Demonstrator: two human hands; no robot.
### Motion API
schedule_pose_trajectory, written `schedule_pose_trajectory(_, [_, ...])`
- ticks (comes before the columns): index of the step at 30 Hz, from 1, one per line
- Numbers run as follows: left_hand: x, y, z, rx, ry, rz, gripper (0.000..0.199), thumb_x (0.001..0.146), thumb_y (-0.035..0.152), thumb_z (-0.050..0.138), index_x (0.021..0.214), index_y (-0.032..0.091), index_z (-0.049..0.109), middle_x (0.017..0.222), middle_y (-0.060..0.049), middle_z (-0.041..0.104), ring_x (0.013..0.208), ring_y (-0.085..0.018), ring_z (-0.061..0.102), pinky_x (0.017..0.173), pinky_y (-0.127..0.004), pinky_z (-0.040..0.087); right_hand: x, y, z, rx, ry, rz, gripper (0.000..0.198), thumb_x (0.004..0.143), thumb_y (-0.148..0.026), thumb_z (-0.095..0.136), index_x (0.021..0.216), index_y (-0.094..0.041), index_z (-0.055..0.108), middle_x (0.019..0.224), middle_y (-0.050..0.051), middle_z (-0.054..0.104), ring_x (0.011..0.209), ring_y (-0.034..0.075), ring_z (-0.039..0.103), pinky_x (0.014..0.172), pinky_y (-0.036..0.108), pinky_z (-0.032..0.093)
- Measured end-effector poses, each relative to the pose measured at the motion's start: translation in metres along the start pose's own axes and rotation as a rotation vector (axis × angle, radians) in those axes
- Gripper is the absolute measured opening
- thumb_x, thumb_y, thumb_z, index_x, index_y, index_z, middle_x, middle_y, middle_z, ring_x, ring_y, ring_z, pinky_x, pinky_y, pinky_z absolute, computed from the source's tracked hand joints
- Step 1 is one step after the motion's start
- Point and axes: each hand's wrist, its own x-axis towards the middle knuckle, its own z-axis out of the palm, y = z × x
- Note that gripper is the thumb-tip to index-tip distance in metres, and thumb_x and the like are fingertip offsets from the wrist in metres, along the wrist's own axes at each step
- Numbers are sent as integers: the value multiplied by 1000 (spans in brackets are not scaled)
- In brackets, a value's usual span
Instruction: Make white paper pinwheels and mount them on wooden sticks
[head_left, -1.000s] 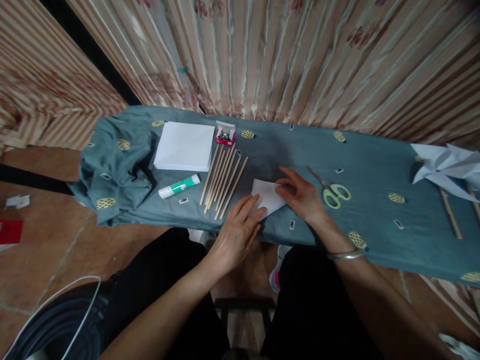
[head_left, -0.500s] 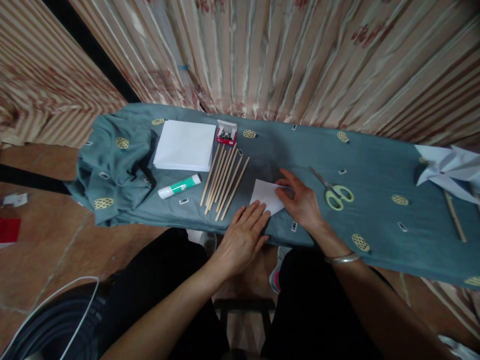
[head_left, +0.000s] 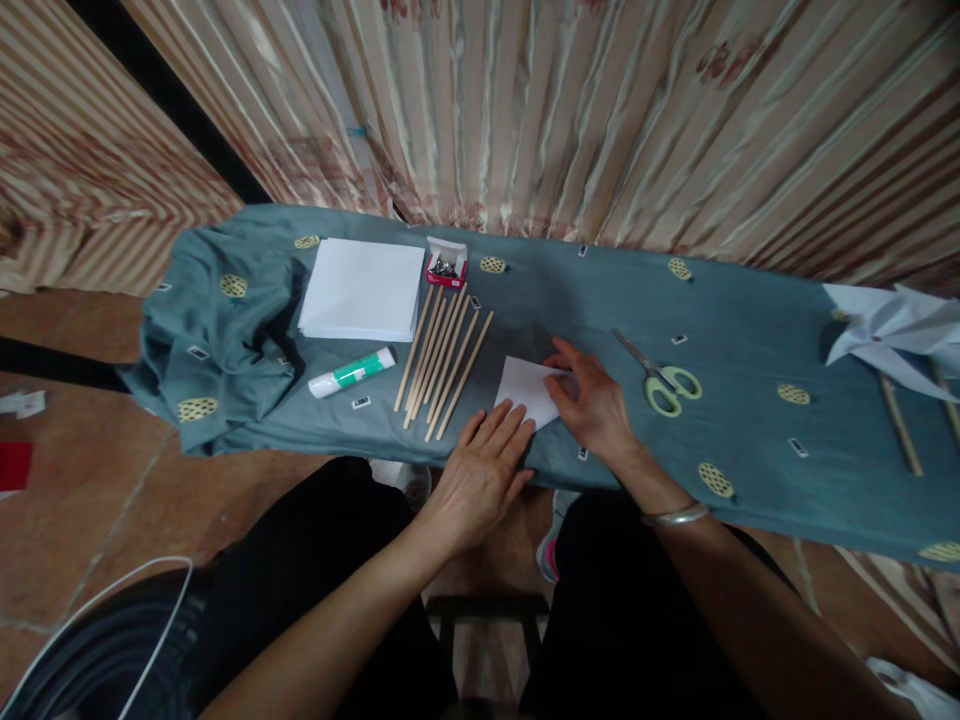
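Note:
A small folded piece of white paper lies near the front edge of the cloth-covered table. My left hand is stretched flat, its fingertips on the paper's lower left part. At the right side, my right hand has the paper's edge between its thumb and curled fingers; part of that edge is hidden. Green-handled scissors rest right of my right hand, blades pointing up and left. Several wooden sticks lie left of the paper.
A stack of white paper, an open red box of small metal pieces and a green-and-white glue stick lie at left. White paper pinwheels on sticks are at the far right. A pleated curtain hangs behind the table.
The whole view has shifted slightly, so things appear a little farther left. Both hands stay at the paper, with hardly any movement of their own.

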Motion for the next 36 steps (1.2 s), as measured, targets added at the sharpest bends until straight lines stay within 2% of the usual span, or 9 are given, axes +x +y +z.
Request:
schedule_pose_trajectory(8, [-3, 0, 1, -40, 28, 2, 51, 96, 27, 52, 143, 11, 43, 154, -21, 44, 151, -37, 22, 115, -60, 36, 2, 0, 2, 33, 16, 39, 50, 88, -28, 53, 136, -18, 54, 109, 8, 75, 103, 26, 67, 96, 47, 52])
schedule_pose_trajectory(12, [-3, 0, 1, -66, 29, -6, 50, 97, 27, 52, 144, 15, 42, 154, -20, 44, 151, -36, 23, 114, -62, 36, 2, 0, 2, 22, 11, 25, 48, 89, -28, 53, 136, -20, 54, 111, 8, 75, 105, 27, 67, 97, 49, 52])
schedule_pose_trajectory(16, [-3, 0, 0, -67, 26, -11, 50, 96, 27, 52, 143, 12, 43, 154, -21, 43, 151, -37, 23, 115, -62, 36, 1, 1, 2, 27, 4, 18, 48, 89, -28, 53, 136, -20, 54, 111, 8, 74, 106, 26, 66, 98, 48, 51])
schedule_pose_trajectory(21, [-3, 0, 1, -74, 34, -13, 50, 97, 28, 52, 144, 15, 42, 155, -21, 42, 151, -36, 22, 114, -63, 36, 2, 0, 2, 15, -12, 15, 49, 89, -29, 52, 138, -23, 52, 112, 7, 74, 106, 27, 66, 99, 50, 51])
schedule_pose_trajectory(29, [-2, 1, 0, -32, 23, -5, 49, 96, 27, 53, 141, 9, 45, 153, -25, 42, 150, -39, 25, 114, -62, 37, 1, 2, 4, -10, -8, -17, 49, 90, -28, 51, 139, -21, 50, 113, 9, 74, 107, 28, 65, 99, 50, 51])
schedule_pose_trajectory(33, [-3, 0, 1, 0, 17, -5, 49, 94, 27, 57, 139, 9, 48, 153, -25, 43, 149, -39, 25, 113, -62, 37, 0, 4, 7, -71, -37, -43, 50, 93, -29, 45, 143, -20, 45, 121, 11, 71, 113, 29, 62, 102, 52, 48])
schedule_pose_trajectory(36, [-3, 0, 2, 21, 17, 2, 50, 93, 27, 59, 138, 10, 48, 152, -25, 43, 149, -40, 26, 113, -62, 37, -3, 3, 9, -163, -22, -94, 52, 96, -32, 42, 146, -19, 41, 137, 14, 61, 127, 31, 55, 109, 56, 40])
